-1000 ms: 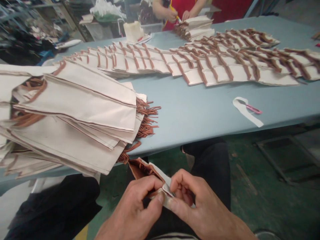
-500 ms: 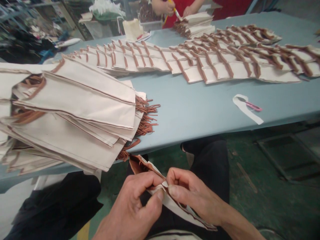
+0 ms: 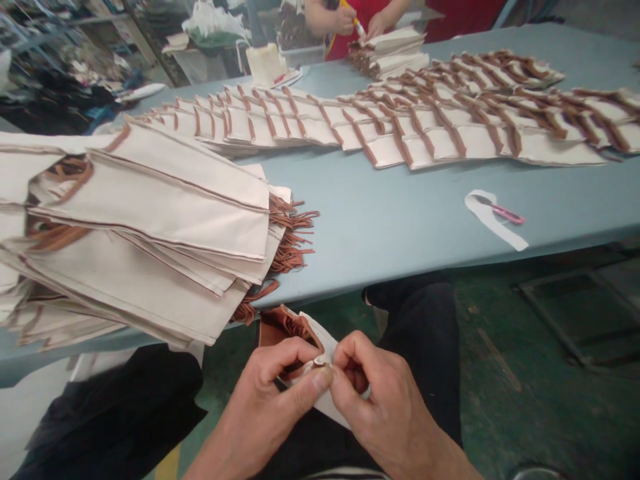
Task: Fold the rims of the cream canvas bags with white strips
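A cream fabric piece with brown trim [image 3: 326, 339] is held over my lap, just off the table's front edge. My left hand [image 3: 280, 390] pinches its folded edge between thumb and forefinger. Close beside it, my right hand [image 3: 377, 387] is closed on the same piece, fingertips nearly touching the left thumb. Brown lining shows inside the piece's upper end. To the left, a stack of cream pieces [image 3: 190, 200] with brown edging and brown fringe [image 3: 295, 230] lies on the table.
Overlapping rows of cream pieces with brown edges [image 3: 435, 127] cross the blue-grey table [image 3: 390, 227]. Pink-handled snips [image 3: 507, 213] lie on a white strip at the right. Across the table, a person's hands [image 3: 345, 20] hold a yellow tool by another stack.
My right hand has turned and shifted slightly on the piece, whose lower end is now mostly hidden. More white fabric shows between my hands. The other person's tool has moved a little.
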`<state>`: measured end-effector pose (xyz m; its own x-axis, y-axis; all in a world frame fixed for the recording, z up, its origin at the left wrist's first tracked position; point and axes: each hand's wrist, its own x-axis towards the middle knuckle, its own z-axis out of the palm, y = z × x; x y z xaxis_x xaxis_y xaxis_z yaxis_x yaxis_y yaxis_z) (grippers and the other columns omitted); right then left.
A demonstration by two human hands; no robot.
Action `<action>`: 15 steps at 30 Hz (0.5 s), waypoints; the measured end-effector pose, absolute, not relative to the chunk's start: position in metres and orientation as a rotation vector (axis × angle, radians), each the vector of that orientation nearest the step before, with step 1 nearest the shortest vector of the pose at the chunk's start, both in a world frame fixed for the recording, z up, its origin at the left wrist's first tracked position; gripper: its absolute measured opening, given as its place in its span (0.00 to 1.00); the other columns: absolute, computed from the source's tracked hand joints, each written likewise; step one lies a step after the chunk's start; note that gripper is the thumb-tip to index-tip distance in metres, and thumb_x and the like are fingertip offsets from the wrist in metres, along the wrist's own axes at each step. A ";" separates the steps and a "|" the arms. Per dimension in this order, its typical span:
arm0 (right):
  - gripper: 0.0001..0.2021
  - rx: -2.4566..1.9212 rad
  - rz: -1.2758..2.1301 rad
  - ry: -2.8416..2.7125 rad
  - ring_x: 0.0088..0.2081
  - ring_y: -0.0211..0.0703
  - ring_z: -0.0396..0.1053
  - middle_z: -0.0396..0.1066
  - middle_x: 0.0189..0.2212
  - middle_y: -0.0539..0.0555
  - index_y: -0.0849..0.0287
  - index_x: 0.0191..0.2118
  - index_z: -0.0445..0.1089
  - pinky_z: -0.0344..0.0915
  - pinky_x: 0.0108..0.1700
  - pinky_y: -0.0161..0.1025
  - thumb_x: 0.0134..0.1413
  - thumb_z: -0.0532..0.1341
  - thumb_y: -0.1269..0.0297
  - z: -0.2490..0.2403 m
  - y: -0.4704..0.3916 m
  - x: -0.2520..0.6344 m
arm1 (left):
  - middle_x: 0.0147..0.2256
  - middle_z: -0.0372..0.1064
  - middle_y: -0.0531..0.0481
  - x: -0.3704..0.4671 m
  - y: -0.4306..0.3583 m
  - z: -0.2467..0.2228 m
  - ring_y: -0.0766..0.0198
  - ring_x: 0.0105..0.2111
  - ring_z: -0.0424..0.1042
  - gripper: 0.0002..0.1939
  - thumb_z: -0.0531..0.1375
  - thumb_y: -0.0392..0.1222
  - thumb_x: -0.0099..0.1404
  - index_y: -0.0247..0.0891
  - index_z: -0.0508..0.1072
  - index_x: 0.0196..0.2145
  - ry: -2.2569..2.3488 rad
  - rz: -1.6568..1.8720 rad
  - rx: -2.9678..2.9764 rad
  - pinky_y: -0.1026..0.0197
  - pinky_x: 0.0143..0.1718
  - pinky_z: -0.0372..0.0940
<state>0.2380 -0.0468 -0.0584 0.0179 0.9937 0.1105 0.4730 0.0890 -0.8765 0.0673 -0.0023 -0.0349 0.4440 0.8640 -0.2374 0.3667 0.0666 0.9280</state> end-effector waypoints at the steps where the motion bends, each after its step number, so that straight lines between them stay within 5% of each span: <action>1: 0.08 -1.521 0.785 -1.567 0.18 0.33 0.61 0.62 0.18 0.42 0.54 0.29 0.60 0.55 0.22 0.30 0.60 0.57 0.68 -0.060 -0.048 0.237 | 0.25 0.69 0.55 0.068 -0.002 -0.036 0.68 0.26 0.65 0.12 0.62 0.45 0.69 0.38 0.79 0.30 1.117 0.539 1.519 0.68 0.30 0.61; 5: 0.08 -1.565 0.608 -1.606 0.20 0.35 0.67 0.67 0.21 0.45 0.55 0.32 0.64 0.58 0.25 0.32 0.65 0.57 0.65 -0.067 -0.051 0.235 | 0.29 0.74 0.53 0.070 -0.005 -0.042 0.66 0.28 0.68 0.13 0.61 0.47 0.71 0.37 0.79 0.32 1.118 0.573 1.459 0.68 0.31 0.62; 9: 0.10 -1.564 0.469 -1.691 0.24 0.38 0.72 0.73 0.26 0.49 0.58 0.39 0.68 0.61 0.29 0.35 0.72 0.54 0.60 -0.072 -0.053 0.229 | 0.24 0.65 0.55 0.071 -0.010 -0.046 0.68 0.24 0.61 0.18 0.58 0.49 0.72 0.37 0.71 0.27 1.198 0.586 1.391 0.68 0.26 0.58; 15: 0.15 -1.497 0.559 -1.711 0.23 0.36 0.68 0.69 0.23 0.48 0.56 0.30 0.66 0.58 0.29 0.34 0.73 0.54 0.65 -0.078 -0.054 0.215 | 0.23 0.61 0.56 0.070 -0.015 -0.060 0.68 0.24 0.57 0.21 0.61 0.54 0.70 0.36 0.69 0.25 1.304 0.732 1.206 0.68 0.26 0.56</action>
